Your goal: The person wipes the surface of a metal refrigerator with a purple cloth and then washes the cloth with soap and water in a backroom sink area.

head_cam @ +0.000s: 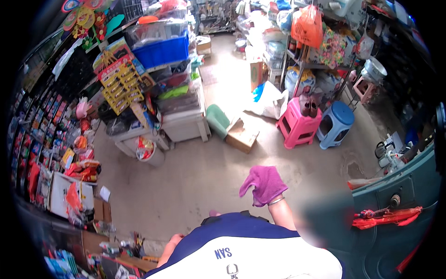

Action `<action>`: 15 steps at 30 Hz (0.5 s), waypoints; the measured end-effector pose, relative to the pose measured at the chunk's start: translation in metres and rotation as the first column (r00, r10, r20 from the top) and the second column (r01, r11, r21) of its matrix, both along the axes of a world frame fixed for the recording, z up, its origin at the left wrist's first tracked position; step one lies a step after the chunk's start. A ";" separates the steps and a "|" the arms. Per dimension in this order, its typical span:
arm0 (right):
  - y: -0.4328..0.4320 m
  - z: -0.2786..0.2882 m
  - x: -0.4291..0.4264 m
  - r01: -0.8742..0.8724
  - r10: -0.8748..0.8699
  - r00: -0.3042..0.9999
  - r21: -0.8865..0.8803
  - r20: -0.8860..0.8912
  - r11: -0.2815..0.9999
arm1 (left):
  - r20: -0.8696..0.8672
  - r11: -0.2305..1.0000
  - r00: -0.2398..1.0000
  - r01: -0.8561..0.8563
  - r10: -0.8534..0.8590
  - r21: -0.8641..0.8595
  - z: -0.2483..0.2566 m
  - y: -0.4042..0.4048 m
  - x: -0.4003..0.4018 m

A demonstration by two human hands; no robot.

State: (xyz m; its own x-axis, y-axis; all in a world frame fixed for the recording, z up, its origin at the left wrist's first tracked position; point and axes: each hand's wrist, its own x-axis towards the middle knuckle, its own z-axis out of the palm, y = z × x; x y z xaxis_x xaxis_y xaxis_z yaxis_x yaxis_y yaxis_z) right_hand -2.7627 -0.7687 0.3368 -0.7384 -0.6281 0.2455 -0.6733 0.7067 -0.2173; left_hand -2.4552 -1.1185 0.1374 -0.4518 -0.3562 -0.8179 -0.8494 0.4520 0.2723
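Observation:
A purple cloth [265, 184] covers my right hand [267, 195], which is stretched out over the floor; a metal bangle circles that wrist. The cloth hides my fingers, and one corner of it hangs to the left. My left hand [176, 238] is low beside my body, partly hidden by my dark blue and white clothing, and its grip does not show. Beyond the cloth, an opened cardboard box [243, 136] lies on the floor against a green object [218, 119]. A pink plastic stool [300, 122] bears a pair of dark shoes [308, 105].
A blue plastic stool [336, 122] stands beside the pink one. To the left are a waste bin [152, 157] and a white cabinet [184, 127]. A green door [379, 223] with red cloth tied to it is close on my right. Stocked shelves line both sides.

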 end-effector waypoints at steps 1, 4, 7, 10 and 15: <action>-0.015 -0.002 -0.012 0.069 -0.026 0.983 -0.236 0.180 0.969 | -0.022 0.996 0.998 0.061 -0.063 -0.058 0.007 -0.011 -0.031; -0.062 0.011 -0.049 0.067 0.102 0.939 -0.466 0.327 0.882 | -0.191 0.996 0.981 0.019 -0.035 -0.086 0.025 -0.067 -0.102; -0.107 0.040 -0.082 -0.044 0.216 0.926 -0.480 0.309 0.876 | -0.324 0.954 0.898 -0.271 0.298 0.125 0.026 -0.114 -0.139; -0.140 0.020 -0.111 -0.003 0.107 0.980 -0.525 0.168 0.851 | -0.265 0.968 0.932 -0.252 0.247 0.017 0.007 -0.153 -0.152; -0.195 -0.003 -0.159 0.018 0.005 0.989 -0.149 0.150 0.989 | -0.113 0.990 0.985 -0.134 0.128 -0.051 0.006 -0.167 -0.153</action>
